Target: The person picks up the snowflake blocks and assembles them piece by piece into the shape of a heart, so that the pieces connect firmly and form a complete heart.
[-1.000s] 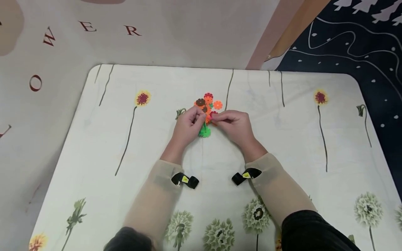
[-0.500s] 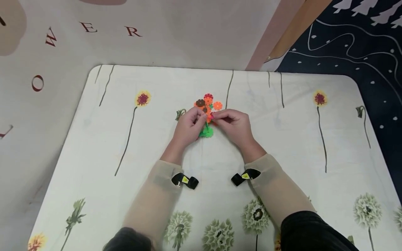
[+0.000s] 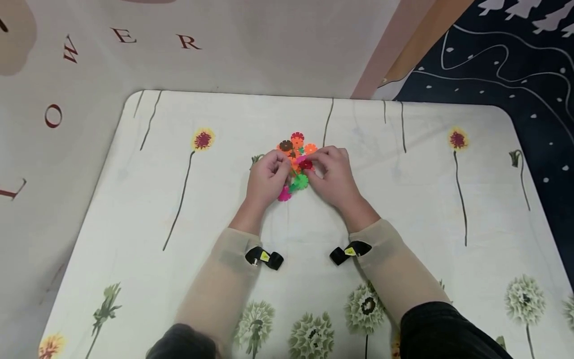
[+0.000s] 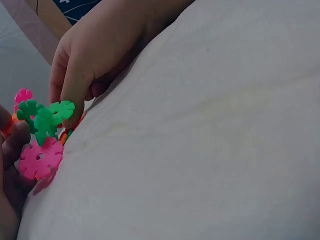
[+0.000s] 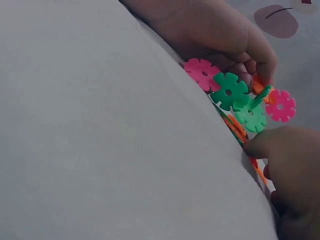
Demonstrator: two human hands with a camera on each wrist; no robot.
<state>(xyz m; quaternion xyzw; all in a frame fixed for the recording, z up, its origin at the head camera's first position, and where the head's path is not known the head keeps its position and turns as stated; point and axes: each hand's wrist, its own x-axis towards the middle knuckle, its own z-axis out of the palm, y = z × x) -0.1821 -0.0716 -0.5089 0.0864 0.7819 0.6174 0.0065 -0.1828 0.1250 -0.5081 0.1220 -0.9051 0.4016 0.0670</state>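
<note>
My left hand (image 3: 267,178) pinches an orange snowflake disc (image 5: 262,89) that is part of a cluster of slotted plastic discs. Joined in that cluster are green discs (image 4: 46,122), a large pink disc (image 4: 41,159) and a smaller pink disc (image 5: 280,105). A small pile of loose discs lies flat just beyond, with orange, brown and red ones showing. Over the right side of the pile, my right hand (image 3: 334,175) has its thumb and forefinger spread about a red disc (image 3: 306,164), fingertips down at the pile. The left fingers hide part of the cluster.
A white cloth printed with flowers covers the table (image 3: 202,199). At the back of the pile sit a brown disc (image 3: 285,145), a red disc (image 3: 297,136) and an orange disc (image 3: 310,148). A wall with letters stands behind the far edge.
The right thumb and forefinger have parted and moved slightly up over the pile. In the left hand the cluster has turned, bringing its large pink disc into sight below the green ones.
</note>
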